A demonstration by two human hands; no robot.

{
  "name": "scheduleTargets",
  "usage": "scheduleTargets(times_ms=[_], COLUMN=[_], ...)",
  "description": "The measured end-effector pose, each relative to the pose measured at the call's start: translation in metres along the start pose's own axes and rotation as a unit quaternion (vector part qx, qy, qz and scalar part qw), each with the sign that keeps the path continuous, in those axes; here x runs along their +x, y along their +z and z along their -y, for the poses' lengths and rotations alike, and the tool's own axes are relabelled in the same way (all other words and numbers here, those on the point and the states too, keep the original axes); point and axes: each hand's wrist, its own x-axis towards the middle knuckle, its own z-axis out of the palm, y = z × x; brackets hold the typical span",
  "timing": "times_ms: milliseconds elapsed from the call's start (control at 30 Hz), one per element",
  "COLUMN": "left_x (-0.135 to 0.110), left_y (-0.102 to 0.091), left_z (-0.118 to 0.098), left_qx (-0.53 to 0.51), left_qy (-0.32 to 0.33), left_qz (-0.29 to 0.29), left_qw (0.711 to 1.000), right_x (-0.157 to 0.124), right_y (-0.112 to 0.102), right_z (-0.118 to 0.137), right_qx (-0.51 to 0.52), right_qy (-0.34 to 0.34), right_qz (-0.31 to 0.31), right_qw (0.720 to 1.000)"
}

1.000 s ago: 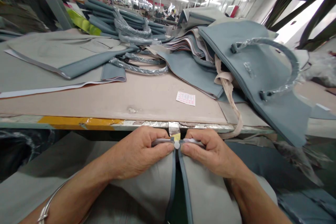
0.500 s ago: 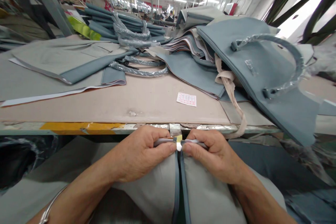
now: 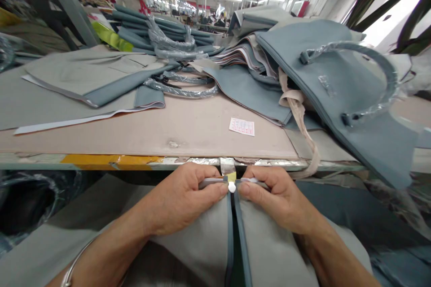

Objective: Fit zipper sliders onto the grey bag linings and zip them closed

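Note:
My left hand (image 3: pixel 190 199) pinches the top edge of a grey bag panel (image 3: pixel 205 233) between thumb and fingers, just left of a slit with blue-grey trim. On the other side of the slit, my right hand (image 3: pixel 272 197) grips the same edge of the grey right-hand portion (image 3: pixel 262 237). Between the thumbs sit a small white piece (image 3: pixel 232 187) and a yellow tab (image 3: pixel 232 176), too small to name surely. Below them, the slit widens over a dark gap. A metal strip (image 3: pixel 227 167) at the table edge stands right behind the hands.
On the table (image 3: pixel 198 121) lie grey panels (image 3: pixel 84 71) at left, plastic-wrapped handles (image 3: pixel 188 92) and a printed label (image 3: pixel 241 126). Blue-grey bag pieces (image 3: pixel 353 85) are heaped at right, with a beige strap (image 3: pixel 299 116) hanging over the edge. Other people are far behind.
The whole view has shifted slightly, so the table things appear a little further right. Both hands keep their pinch on the edge; the slit below looks slightly wider.

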Motion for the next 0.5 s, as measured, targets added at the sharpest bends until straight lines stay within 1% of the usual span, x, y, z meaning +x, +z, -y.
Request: scheduleTargets(times_ms=[100, 167, 233, 367, 500], left_x=[-0.0006, -0.0005, 0.0000, 0.0013, 0.0035], left_y=[0.0024, 0.0032, 0.0032, 0.0024, 0.0011], left_z=[0.0033, 0.0050, 0.0062, 0.0090, 0.0096], left_qx=[-0.055, -0.086, -0.103, -0.106, -0.102], left_qy=[-0.034, -0.054, -0.059, -0.063, -0.060], left_qz=[-0.002, 0.006, 0.016, 0.020, 0.013], left_qw=[0.998, 0.995, 0.993, 0.992, 0.993], right_x=[-0.0023, -0.0028, -0.0021, 0.0017, 0.0053], right_y=[0.0007, 0.0007, 0.0004, -0.0006, -0.0008], right_z=[0.0010, 0.0003, -0.0014, -0.0046, -0.0052], right_qx=[0.019, 0.053, 0.092, 0.147, 0.169], right_qy=[0.054, 0.089, 0.110, 0.103, 0.099], right_qz=[0.033, 0.059, 0.073, 0.083, 0.092], right_qw=[0.998, 0.993, 0.987, 0.980, 0.976])
